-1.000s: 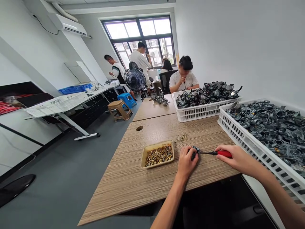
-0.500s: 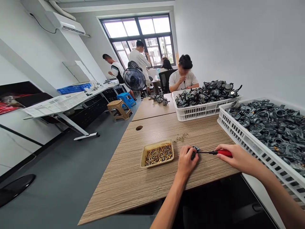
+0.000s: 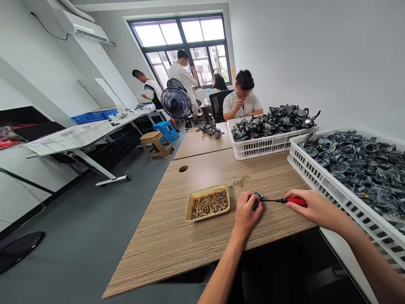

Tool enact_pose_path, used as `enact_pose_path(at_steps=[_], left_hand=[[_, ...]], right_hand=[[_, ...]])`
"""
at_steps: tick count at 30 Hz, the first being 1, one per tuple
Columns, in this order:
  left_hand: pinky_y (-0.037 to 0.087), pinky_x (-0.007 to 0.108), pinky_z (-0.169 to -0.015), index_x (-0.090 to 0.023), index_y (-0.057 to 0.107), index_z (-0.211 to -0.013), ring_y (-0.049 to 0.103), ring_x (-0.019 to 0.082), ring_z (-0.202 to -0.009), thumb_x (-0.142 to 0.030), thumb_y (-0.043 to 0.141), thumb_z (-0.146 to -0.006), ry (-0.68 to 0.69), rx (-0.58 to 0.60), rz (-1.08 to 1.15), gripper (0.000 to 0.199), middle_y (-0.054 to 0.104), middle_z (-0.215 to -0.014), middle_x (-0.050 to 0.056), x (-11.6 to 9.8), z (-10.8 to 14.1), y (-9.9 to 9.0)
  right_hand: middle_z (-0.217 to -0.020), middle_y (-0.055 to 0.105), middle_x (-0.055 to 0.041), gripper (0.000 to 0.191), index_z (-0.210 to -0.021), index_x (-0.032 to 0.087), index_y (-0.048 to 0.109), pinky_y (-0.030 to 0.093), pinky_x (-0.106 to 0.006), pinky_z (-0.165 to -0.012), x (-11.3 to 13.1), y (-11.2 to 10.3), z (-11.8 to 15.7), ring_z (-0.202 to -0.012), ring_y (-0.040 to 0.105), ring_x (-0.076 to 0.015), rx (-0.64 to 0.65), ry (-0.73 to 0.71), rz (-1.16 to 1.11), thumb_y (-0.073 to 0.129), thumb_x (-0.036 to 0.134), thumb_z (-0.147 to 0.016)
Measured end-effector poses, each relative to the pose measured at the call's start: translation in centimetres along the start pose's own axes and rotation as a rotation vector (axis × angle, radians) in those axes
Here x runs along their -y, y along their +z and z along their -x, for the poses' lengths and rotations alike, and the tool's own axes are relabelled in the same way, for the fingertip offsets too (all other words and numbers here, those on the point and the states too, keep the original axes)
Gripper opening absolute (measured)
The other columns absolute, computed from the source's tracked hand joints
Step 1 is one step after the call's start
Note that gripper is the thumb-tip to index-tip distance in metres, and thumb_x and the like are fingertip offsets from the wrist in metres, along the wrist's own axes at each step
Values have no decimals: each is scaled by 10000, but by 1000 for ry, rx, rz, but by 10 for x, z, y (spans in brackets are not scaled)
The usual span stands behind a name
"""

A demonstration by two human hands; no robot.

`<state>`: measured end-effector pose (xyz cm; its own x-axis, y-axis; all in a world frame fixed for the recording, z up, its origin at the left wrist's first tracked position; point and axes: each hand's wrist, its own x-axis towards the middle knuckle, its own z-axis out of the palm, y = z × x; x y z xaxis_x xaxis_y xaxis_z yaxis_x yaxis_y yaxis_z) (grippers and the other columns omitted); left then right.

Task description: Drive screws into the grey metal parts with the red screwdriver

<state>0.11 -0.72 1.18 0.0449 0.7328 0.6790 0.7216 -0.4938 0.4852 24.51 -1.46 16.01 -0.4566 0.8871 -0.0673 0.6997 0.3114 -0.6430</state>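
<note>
My left hand (image 3: 247, 212) presses a small dark metal part (image 3: 260, 196) against the table, fingers closed around it. It looks like a carburetor body, mostly covered by the fingers. In my right hand (image 3: 314, 207) is a screwdriver (image 3: 298, 201) with a red handle, gripped between thumb and fingers. Its dark shaft lies nearly level and points left, the tip reaching the part; whether it sits in a screw I cannot tell. Left of my hands stands a cream tray (image 3: 189, 211) of small brass pieces (image 3: 210, 203). A loose heap of similar brass pieces (image 3: 241, 181) lies beyond my left hand.
White plastic crates hold carburetors: one at the back (image 3: 262, 148), one along the right (image 3: 329, 185). More carburetors (image 3: 211, 130) lie at the far end of the wooden table (image 3: 152, 249). A co-worker (image 3: 243, 99) sits opposite. Stools (image 3: 156, 143) and a fan (image 3: 176, 103) stand beyond.
The whole view has shifted slightly. Both hands keep the same hold on the carburetor part and the screwdriver, with no clear movement between them.
</note>
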Motion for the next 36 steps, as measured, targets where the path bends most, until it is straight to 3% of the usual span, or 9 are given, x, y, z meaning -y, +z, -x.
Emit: enact_pose_path(at_steps=[6, 13, 21, 27, 36], left_hand=[[537, 325, -862, -239, 664, -931, 630, 197, -944, -124, 670, -870, -4, -5, 1, 131, 668, -977, 35, -1, 0, -1], [543, 337, -858, -242, 670, -933, 631, 199, -939, -123, 668, -871, -15, 5, 3, 135, 672, -988, 37, -1, 1, -1], [541, 330, -869, -242, 676, -937, 635, 199, -957, -130, 673, -873, -16, 19, -24, 129, 673, -999, 38, -2, 0, -2], [537, 326, -864, -237, 672, -939, 631, 196, -948, -115, 681, -865, -8, 4, -14, 143, 673, -992, 35, -2, 0, -2], [541, 337, -865, -241, 678, -939, 634, 199, -944, -134, 680, -874, -16, 7, -14, 125, 675, -991, 39, -1, 0, 0]], right_hand=[[-1085, 792, -70, 257, -1049, 241, 697, 523, -352, -887, 4, 2, 0, -1005, 725, -262, -3, -37, -9, 537, 428, -975], [-892, 788, -56, 221, -953, 260, 712, 543, -335, -766, 13, 8, 3, -839, 728, -255, -60, -83, 38, 546, 403, -979], [-825, 733, -35, 260, -1178, 275, 544, 510, -347, -711, 16, 12, 14, -788, 727, -286, -83, 5, 183, 535, 385, -943], [-849, 722, -31, 77, -1000, 281, 457, 496, -341, -696, 16, 8, 16, -755, 707, -262, -67, -35, 131, 482, 345, -967], [-795, 735, -42, 200, -918, 279, 499, 497, -331, -658, 13, 12, 11, -732, 720, -267, -158, -28, 124, 476, 452, -1017]])
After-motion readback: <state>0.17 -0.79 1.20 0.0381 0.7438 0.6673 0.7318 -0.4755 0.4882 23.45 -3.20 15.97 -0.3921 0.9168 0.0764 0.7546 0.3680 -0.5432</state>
